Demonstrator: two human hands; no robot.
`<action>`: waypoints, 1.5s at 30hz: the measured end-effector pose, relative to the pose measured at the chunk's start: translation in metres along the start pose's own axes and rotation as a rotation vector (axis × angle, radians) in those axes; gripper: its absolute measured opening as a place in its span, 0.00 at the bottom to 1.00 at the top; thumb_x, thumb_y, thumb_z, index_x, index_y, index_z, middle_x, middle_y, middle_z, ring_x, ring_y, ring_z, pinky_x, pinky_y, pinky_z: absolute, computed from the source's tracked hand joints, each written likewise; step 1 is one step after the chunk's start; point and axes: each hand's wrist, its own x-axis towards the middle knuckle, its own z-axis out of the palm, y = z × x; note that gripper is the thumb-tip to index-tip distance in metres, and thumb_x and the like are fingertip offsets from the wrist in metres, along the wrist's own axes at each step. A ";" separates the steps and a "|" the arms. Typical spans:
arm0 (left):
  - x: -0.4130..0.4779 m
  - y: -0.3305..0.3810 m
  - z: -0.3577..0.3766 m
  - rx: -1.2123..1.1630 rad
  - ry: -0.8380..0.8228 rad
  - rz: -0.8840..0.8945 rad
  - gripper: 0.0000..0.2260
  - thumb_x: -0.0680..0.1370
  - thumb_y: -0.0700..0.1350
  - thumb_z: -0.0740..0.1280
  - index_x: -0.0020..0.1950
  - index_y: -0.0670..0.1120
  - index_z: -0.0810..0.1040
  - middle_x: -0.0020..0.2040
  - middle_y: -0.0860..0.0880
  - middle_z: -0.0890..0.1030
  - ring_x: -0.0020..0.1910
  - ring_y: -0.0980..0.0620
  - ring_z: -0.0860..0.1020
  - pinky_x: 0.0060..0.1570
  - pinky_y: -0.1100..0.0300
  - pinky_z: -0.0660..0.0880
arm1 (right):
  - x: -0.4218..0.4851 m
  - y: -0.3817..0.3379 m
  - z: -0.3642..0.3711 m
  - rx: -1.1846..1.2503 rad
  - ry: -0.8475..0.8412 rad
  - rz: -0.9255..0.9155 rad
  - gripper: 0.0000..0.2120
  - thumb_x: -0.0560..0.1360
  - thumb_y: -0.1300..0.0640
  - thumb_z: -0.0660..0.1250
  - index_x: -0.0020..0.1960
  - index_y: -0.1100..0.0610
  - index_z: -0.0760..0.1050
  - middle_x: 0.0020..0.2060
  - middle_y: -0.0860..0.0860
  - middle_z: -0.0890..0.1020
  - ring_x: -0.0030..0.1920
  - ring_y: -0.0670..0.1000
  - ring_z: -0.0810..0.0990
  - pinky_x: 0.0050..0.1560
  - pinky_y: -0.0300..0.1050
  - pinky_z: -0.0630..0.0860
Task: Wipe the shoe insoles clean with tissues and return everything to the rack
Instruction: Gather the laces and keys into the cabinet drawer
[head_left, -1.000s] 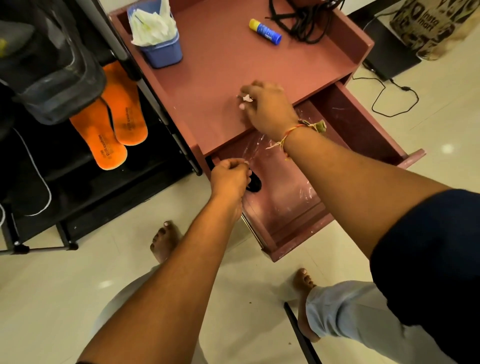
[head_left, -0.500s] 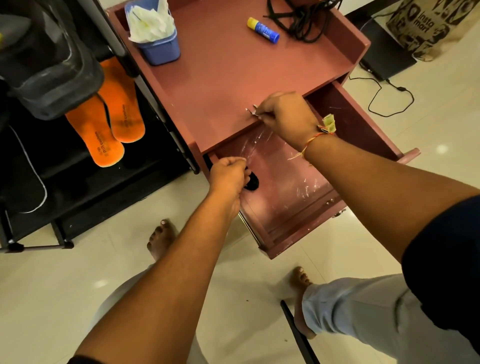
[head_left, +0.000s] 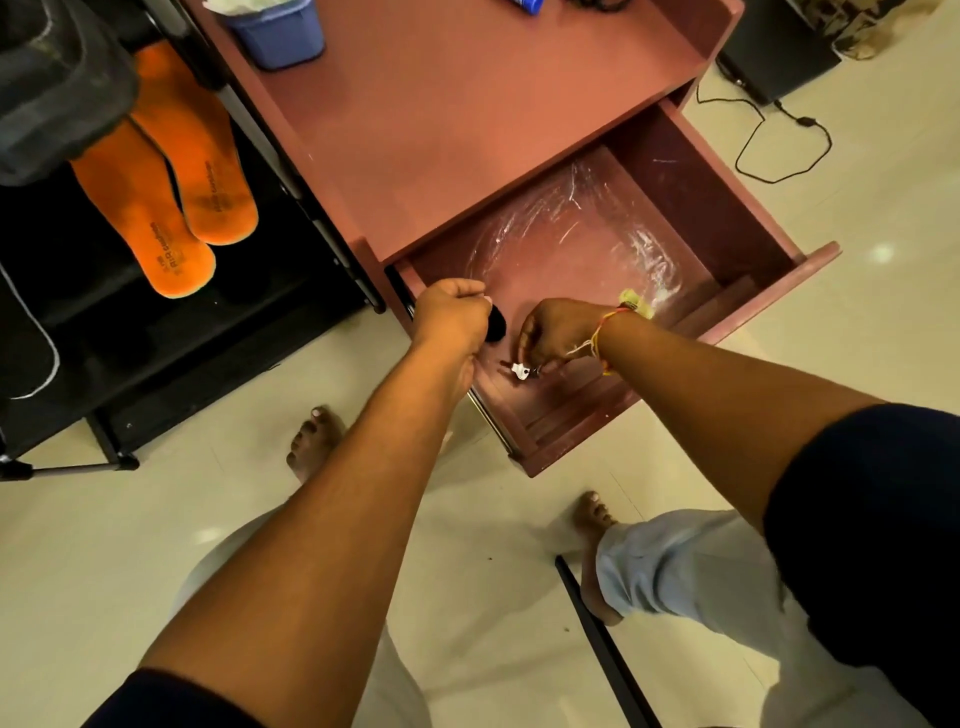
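Observation:
Two orange insoles (head_left: 176, 176) lie side by side on a shelf of the black rack (head_left: 234, 332) at the left. A blue tub of tissues (head_left: 280, 31) stands at the back of the reddish table (head_left: 467, 119). The table's drawer (head_left: 727, 218) is pulled out, with clear plastic film (head_left: 576, 228) on its floor. My left hand (head_left: 451, 314) grips a small black object (head_left: 496, 323) at the drawer's near left corner. My right hand (head_left: 553, 332) is low inside the drawer and pinches a small white and dark item (head_left: 521, 370).
A black cable (head_left: 769, 150) trails on the pale tiled floor right of the table, leading to a black box (head_left: 779, 57). A dark bag (head_left: 57, 88) hangs over the rack's top left. My bare feet (head_left: 311, 441) stand below the drawer. A black bar (head_left: 602, 639) lies by my right foot.
My right hand has come down off the tabletop edge into the drawer's front, carrying the small white item. The left hand stays at the drawer's corner. The view has moved closer.

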 end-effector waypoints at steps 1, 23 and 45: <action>0.001 -0.001 0.000 0.001 -0.004 -0.003 0.08 0.78 0.35 0.68 0.49 0.48 0.80 0.53 0.46 0.81 0.56 0.49 0.80 0.60 0.52 0.79 | 0.006 0.001 0.004 -0.053 0.016 0.009 0.08 0.70 0.64 0.74 0.48 0.58 0.86 0.42 0.56 0.87 0.43 0.56 0.86 0.51 0.53 0.83; -0.004 0.011 0.006 -0.164 0.019 -0.016 0.03 0.80 0.44 0.68 0.47 0.47 0.78 0.49 0.48 0.82 0.51 0.50 0.81 0.59 0.53 0.79 | -0.067 -0.084 -0.143 0.392 0.327 -0.294 0.11 0.73 0.49 0.74 0.44 0.57 0.79 0.36 0.54 0.83 0.34 0.49 0.78 0.29 0.39 0.72; -0.004 0.029 0.018 -0.299 -0.098 -0.109 0.05 0.82 0.42 0.64 0.48 0.48 0.77 0.49 0.48 0.81 0.54 0.50 0.82 0.61 0.56 0.78 | 0.067 -0.066 -0.212 -0.344 1.029 -0.153 0.11 0.77 0.57 0.66 0.57 0.57 0.83 0.54 0.62 0.81 0.54 0.63 0.78 0.51 0.49 0.71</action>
